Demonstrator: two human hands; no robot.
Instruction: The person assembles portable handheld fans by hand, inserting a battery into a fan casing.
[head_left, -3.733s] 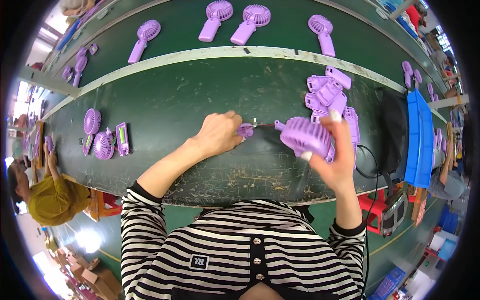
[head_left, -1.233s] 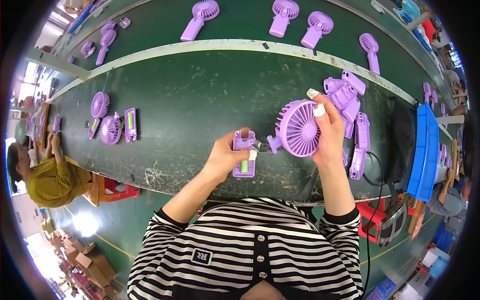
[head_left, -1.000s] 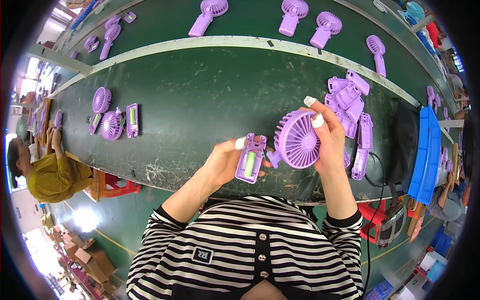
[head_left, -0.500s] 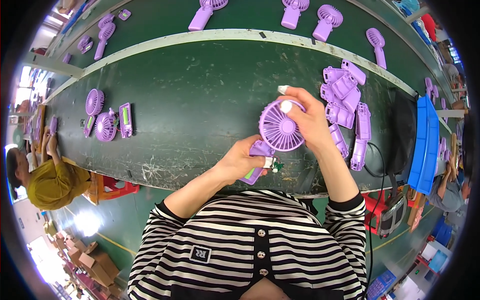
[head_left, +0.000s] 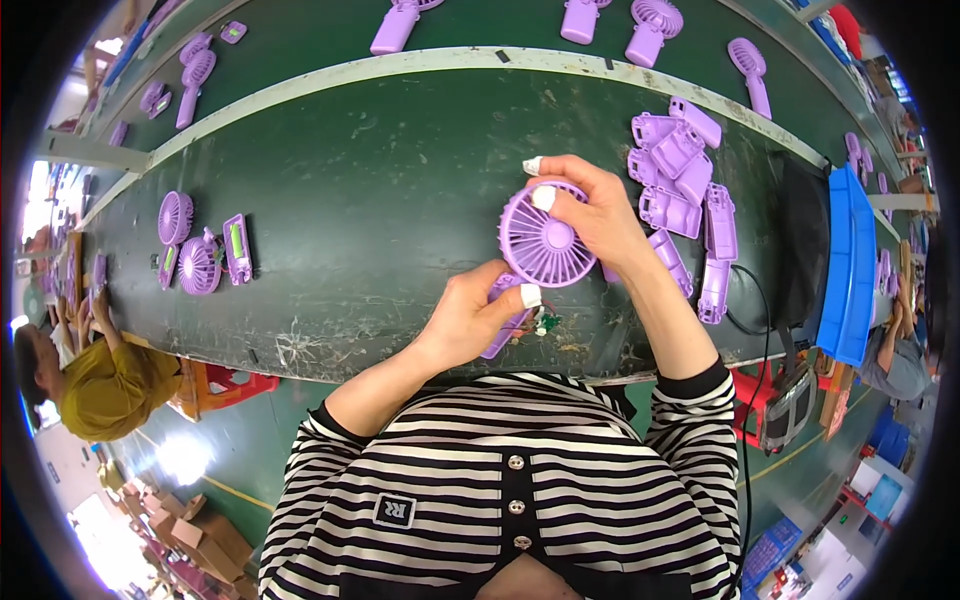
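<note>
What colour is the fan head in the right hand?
The fan head is light purple; the head view shows it best.

Bright, even light falls across the green surface point(head_left: 330, 200) as white glare burns on the floor point(head_left: 183, 458) at left and fisheye distortion bends straight edges toward blackened corners.

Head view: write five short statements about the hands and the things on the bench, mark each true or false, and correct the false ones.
1. The right hand holds a fan head. True.
2. The left hand is empty. False: it holds a purple handle.
3. A green circuit board shows beside the left hand. True.
4. The pile of casings lies left of both hands. False: it lies to their right.
5. The tray is blue. True.
</note>
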